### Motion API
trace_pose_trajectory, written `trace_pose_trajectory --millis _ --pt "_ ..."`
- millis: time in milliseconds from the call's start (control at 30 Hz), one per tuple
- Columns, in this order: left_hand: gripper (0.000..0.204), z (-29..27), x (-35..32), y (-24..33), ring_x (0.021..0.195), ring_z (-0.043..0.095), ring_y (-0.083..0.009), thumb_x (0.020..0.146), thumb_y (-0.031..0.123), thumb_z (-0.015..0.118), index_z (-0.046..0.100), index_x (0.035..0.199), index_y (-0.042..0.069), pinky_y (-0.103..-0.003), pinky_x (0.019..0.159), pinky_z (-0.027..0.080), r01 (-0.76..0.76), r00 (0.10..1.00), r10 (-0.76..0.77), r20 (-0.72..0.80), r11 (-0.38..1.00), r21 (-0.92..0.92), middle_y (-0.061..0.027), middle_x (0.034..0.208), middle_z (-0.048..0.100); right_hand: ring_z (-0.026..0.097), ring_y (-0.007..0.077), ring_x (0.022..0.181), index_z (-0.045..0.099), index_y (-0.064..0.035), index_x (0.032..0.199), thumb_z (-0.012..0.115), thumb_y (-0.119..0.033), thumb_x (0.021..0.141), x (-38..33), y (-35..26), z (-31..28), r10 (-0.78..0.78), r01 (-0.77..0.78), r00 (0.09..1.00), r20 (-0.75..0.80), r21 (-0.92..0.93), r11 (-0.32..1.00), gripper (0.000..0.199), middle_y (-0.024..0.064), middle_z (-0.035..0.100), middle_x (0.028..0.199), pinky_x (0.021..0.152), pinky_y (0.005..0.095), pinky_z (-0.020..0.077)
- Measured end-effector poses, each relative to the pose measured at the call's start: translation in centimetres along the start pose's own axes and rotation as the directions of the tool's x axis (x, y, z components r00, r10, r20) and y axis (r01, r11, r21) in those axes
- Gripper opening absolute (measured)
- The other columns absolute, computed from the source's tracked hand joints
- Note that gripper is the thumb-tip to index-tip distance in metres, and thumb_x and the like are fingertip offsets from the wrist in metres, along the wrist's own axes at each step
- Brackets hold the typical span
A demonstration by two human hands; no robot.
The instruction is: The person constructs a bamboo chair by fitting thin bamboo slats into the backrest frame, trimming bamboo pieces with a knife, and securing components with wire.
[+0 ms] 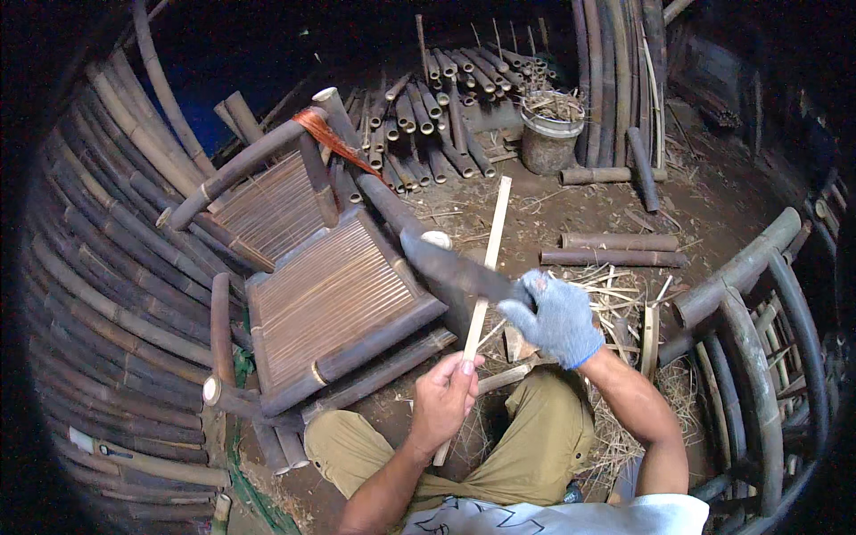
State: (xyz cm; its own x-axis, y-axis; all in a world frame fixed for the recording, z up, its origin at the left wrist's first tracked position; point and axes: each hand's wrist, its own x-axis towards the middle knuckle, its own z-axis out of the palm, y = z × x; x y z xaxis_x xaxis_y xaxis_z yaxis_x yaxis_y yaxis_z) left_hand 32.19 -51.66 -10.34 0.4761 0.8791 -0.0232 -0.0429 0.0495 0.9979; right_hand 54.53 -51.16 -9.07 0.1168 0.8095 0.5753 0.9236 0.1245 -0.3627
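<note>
Item: one long, pale split-bamboo strip, held slanting upward from the person's lap toward the dirt floor ahead. Left hand: bare, fingers closed around the strip's lower part, thumb laid along it. Right hand: in a blue-grey knitted glove, fingers wrapped tight on the handle of a broad dark steel chopping blade, whose edge lies across the strip above the left hand. Adjacent: a low dark bamboo chair with slatted seat, just left of the blade; pale shavings and offcuts under the gloved hand; cut dark bamboo poles stacked beyond; a grey bucket of scraps. Risk, judged: the bare left hand sits below the blade on the same strip; a slip or a sudden split along the grain could send the edge down to the ungloved thumb, or the thin strip could snap.
</note>
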Motion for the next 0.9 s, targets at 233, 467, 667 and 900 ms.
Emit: trace_pose_trajectory --millis 233,467,667,900 --pt "0.03 -0.8 -1.7 -1.0 0.055 0.045 -0.0025 0.105 0.023 0.049 0.063 0.119 0.001 -0.02 0.048 0.037 0.033 0.998 -0.032 0.059 0.999 -0.003 0.0029 0.071 0.055 0.065 0.0354 0.064 0.061 -0.0104 0.089 0.066 -0.052 0.087 1.1 2.2 -0.4 0.057 -0.06 0.998 -0.034 -0.083 0.995 0.042 0.014 0.064 0.071 0.056 0.0441 0.0497" --pt "0.029 -1.9 -3.4 -1.8 0.051 0.043 -0.004 0.105 0.022 0.049 0.064 0.117 0.0 -0.021 0.045 0.035 0.166 0.982 -0.177 0.059 0.973 0.163 0.0022 0.064 0.053 0.068 0.0344 0.069 0.064 -0.0107 0.086 0.064 -0.056 0.087 0.7 5.4 1.8 0.112 -0.122 0.991 -0.077 -0.144 0.982 0.046 0.0161 0.067 0.073 0.06 0.0454 0.053" --pt "0.03 -3.7 -5.3 -3.5 0.049 0.043 -0.0036 0.104 0.023 0.051 0.064 0.118 0.0 -0.021 0.043 0.034 0.185 0.974 -0.199 0.107 0.974 0.132 0.0023 0.064 0.052 0.068 0.0344 0.079 0.065 -0.006 0.089 0.058 -0.034 0.096 1.7 13.5 -0.9 -0.043 -0.051 0.968 -0.245 -0.363 0.93 0.03 0.021 0.067 0.084 0.062 0.0458 0.0524" --pt "0.03 -2.0 -4.5 -2.0 0.049 0.043 -0.0037 0.104 0.025 0.052 0.066 0.115 0.001 -0.02 0.042 0.031 0.305 0.945 -0.308 0.111 0.951 0.042 0.0024 0.065 0.053 0.066 0.0375 0.071 0.067 -0.009 0.086 0.071 -0.051 0.082 -0.8 5.2 0.0 0.075 -0.075 0.997 -0.001 0.057 0.996 0.042 0.0167 0.066 0.077 0.062 0.0459 0.0512"
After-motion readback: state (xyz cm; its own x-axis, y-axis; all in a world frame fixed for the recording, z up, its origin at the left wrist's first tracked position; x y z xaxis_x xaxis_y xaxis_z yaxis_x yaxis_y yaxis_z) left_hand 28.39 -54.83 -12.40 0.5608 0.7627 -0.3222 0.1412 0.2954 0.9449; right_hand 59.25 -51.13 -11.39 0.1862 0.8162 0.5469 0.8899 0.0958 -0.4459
